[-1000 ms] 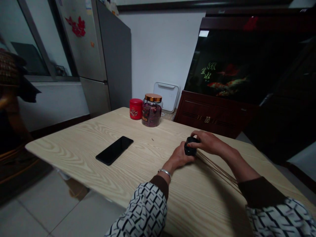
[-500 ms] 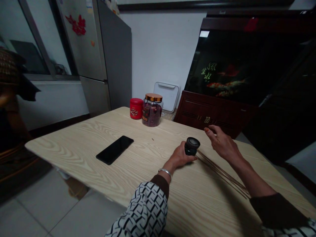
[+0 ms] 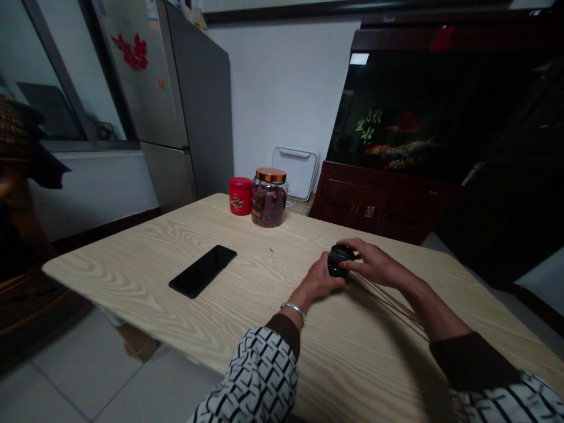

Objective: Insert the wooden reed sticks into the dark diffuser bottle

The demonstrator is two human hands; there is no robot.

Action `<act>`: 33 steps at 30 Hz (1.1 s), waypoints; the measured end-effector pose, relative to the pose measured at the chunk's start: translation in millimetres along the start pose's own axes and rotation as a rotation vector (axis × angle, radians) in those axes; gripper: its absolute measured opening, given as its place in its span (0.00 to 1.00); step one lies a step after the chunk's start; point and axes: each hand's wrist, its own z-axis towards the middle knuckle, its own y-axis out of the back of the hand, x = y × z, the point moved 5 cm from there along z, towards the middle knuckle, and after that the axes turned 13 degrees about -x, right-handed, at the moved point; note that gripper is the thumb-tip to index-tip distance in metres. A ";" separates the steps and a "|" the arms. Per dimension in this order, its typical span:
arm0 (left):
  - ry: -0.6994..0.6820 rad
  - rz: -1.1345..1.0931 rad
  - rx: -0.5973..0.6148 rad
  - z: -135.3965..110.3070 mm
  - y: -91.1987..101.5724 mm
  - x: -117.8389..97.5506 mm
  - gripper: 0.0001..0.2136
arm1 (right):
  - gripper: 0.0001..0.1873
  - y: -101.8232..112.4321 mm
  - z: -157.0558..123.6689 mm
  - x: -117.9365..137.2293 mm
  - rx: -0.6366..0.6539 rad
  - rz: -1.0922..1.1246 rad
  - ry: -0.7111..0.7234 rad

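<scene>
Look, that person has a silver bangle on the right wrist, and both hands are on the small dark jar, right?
Not quite: the silver bangle is on the left wrist, not the right, as the head view shows. You're right that the left hand and the right hand are both on the small dark jar.

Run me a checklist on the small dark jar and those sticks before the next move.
1. Grip on the jar: ok. The left hand holds the side of the small dark jar, and the right hand has its fingers over the top.
2. Jar's top: cannot tell, the right fingers cover it.
3. Sticks' link to the jar: cannot tell. The thin brown sticks run from the jar's base, but the hands hide where they meet it.
4. Sticks clear of the right forearm: cannot tell, they pass just below it.
5. Black phone clear of the hands: ok, it lies well to their left on the table.
</scene>
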 end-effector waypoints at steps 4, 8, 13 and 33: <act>-0.027 0.009 -0.009 0.2 -0.4 1.1 0.30 | 0.21 0.3 2.0 4.8 -0.027 -0.079 0.017; -0.020 0.010 -0.016 0.1 -0.4 2.2 0.31 | 0.20 -0.4 -0.1 6.8 -0.044 -0.109 0.018; -0.029 -0.043 0.001 -1.9 -1.4 0.4 0.32 | 0.21 -3.5 -3.2 4.6 -0.062 -0.075 -0.002; -0.109 0.189 0.097 -51.2 51.1 -118.8 0.25 | 0.33 27.2 -79.6 30.6 -0.290 0.563 -0.435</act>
